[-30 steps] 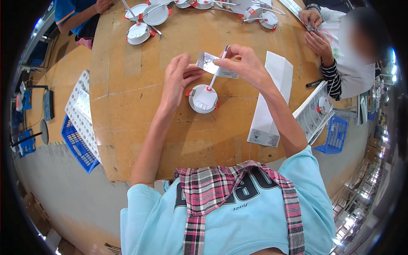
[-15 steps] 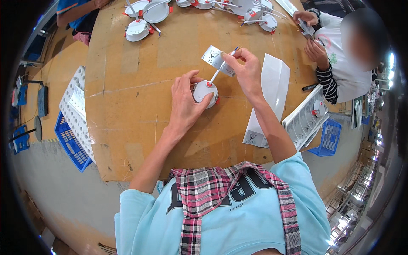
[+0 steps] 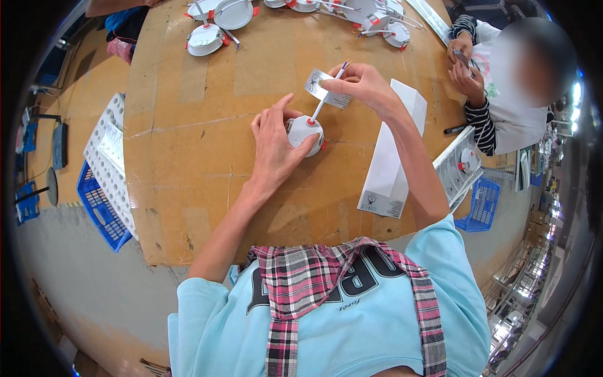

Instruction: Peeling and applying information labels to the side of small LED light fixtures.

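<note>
On the table before me lies a round white downlight (image 3: 304, 136) with red clips at its rim. My left hand (image 3: 274, 141) is closed round its left side, the thumb across its near edge. A white cable (image 3: 319, 109) rises from a red grommet, ending in thin bared wires. My right hand (image 3: 365, 87) pinches a silver printed label (image 3: 341, 100) against the cable near that end. The label lies across the cable, one end sticking out to the left. Whether it is stuck down is hidden by my fingers.
A folded white label sheet (image 3: 384, 169) lies right of my hands. Several downlights (image 3: 205, 40) stand at the far edge. At right are a stack of sheets (image 3: 451, 169), a marker (image 3: 456, 130) and a co-worker's hands (image 3: 466, 72). A white holed tray (image 3: 108, 151) and blue crate (image 3: 100, 207) are left.
My right hand has rolled over the cable and its wrist has bent more, the label shifting slightly right. My left hand stays on the downlight. The co-worker's hands have moved.
</note>
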### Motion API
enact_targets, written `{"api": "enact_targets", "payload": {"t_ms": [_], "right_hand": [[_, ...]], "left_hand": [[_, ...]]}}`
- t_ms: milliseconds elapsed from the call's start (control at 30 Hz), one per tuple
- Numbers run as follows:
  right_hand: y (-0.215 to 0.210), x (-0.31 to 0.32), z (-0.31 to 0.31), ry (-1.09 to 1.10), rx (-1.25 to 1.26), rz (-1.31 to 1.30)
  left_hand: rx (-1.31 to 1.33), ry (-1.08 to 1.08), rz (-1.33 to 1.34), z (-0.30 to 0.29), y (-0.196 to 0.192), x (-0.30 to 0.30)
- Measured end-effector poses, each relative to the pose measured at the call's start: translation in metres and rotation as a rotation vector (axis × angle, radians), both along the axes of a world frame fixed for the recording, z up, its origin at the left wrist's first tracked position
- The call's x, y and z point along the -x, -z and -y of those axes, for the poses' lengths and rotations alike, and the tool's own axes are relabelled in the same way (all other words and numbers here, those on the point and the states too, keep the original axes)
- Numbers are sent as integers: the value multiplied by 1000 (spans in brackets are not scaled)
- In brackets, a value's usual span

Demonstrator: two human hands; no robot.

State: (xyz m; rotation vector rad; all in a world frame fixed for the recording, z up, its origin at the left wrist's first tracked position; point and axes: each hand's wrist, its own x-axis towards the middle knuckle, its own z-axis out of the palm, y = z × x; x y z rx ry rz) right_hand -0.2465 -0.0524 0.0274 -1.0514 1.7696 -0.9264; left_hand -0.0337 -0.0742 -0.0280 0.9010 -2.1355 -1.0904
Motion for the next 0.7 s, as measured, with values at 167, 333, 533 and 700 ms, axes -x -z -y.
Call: {"api": "enact_targets", "payload": {"t_ms": [167, 333, 533, 700], "right_hand": [[6, 3, 3, -57, -39, 14], [12, -16, -2, 156, 128, -99], [15, -24, -2, 225, 196, -191], [15, -24, -1, 225, 173, -182]], "left_hand": [[-18, 5, -22, -1, -2, 1], [-12, -8, -9, -1, -1, 2], [9, -24, 9, -1, 1, 2], [-3, -13, 1, -1, 2, 2]]}}
